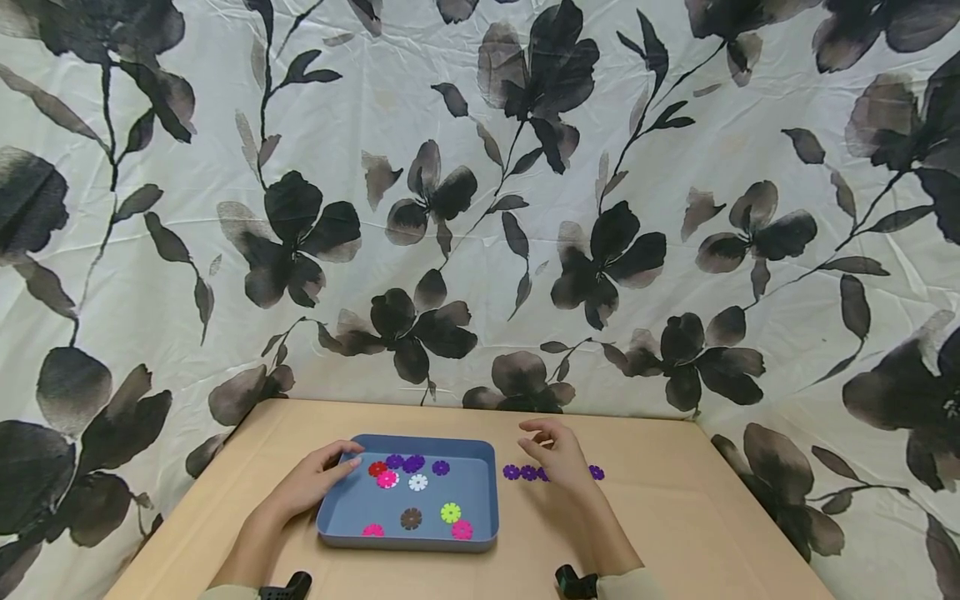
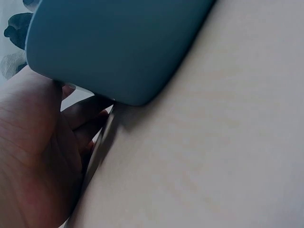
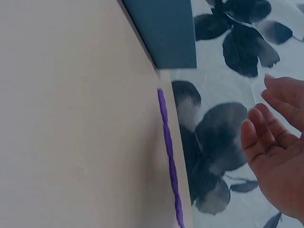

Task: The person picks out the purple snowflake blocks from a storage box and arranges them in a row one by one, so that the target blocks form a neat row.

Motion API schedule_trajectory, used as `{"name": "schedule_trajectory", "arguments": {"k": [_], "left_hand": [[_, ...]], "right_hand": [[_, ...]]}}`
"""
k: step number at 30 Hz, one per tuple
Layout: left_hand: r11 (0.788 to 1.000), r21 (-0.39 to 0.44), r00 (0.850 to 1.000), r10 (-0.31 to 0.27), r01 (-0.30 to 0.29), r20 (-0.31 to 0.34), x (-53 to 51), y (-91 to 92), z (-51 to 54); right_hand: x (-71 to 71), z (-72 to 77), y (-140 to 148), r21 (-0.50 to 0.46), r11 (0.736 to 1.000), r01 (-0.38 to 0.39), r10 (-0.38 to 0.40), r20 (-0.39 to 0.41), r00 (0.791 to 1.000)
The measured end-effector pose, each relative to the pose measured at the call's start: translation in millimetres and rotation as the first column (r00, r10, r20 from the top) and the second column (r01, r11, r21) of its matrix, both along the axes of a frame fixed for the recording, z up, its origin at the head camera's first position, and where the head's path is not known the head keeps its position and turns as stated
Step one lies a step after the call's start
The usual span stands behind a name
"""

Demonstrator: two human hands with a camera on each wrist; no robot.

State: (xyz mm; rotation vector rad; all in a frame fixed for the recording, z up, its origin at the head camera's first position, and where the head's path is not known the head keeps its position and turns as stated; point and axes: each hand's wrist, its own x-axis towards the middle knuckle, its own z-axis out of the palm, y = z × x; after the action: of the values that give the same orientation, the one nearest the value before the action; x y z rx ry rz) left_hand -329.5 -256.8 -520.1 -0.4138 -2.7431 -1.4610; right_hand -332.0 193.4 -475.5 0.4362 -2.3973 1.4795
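Note:
My left hand (image 1: 311,482) grips the left rim of a blue-grey tray (image 1: 360,500), its thumb over the edge; the left wrist view shows the fingers beside the tray's outer wall. In the tray lie flower-shaped plastic discs: several purple ones (image 1: 413,463), a red (image 1: 377,470), a white (image 1: 417,482), a brown (image 1: 411,518), a yellow-green (image 1: 451,512) and a few pink ones (image 1: 462,530). Right of the tray is a row of purple discs (image 1: 528,473), shown edge-on in the right wrist view. My right hand (image 1: 562,458) hovers over that row, partly hiding it, fingers bent and holding nothing.
A light wooden-coloured table (image 1: 675,517) carries the tray and the row. Behind it hangs a white cloth (image 1: 510,275) with dark flowers. A black band (image 1: 576,582) shows at my right wrist, another (image 1: 288,586) at my left.

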Motion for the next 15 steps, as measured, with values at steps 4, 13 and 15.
{"name": "schedule_trajectory", "arguments": {"k": [4, 13, 15], "left_hand": [[1.0, 0.001, 1.0, 0.005, -0.005, -0.006, 0.5, -0.3, 1.2], [1.0, 0.004, 1.0, 0.003, -0.003, -0.008, 0.8, -0.3, 1.3], [1.0, 0.0, 1.0, 0.003, -0.003, -0.006, 0.2, 0.0, 0.5]], "right_hand": [[2.7, 0.4, -18, 0.01, 0.999, -0.051, 0.051, 0.009, 0.999], [9.2, -6.8, -66, 0.059, 0.984, -0.168, 0.163, 0.082, 0.983], [9.4, -9.8, -74, 0.077, 0.979, -0.186, 0.18, 0.078, 0.981]]}}
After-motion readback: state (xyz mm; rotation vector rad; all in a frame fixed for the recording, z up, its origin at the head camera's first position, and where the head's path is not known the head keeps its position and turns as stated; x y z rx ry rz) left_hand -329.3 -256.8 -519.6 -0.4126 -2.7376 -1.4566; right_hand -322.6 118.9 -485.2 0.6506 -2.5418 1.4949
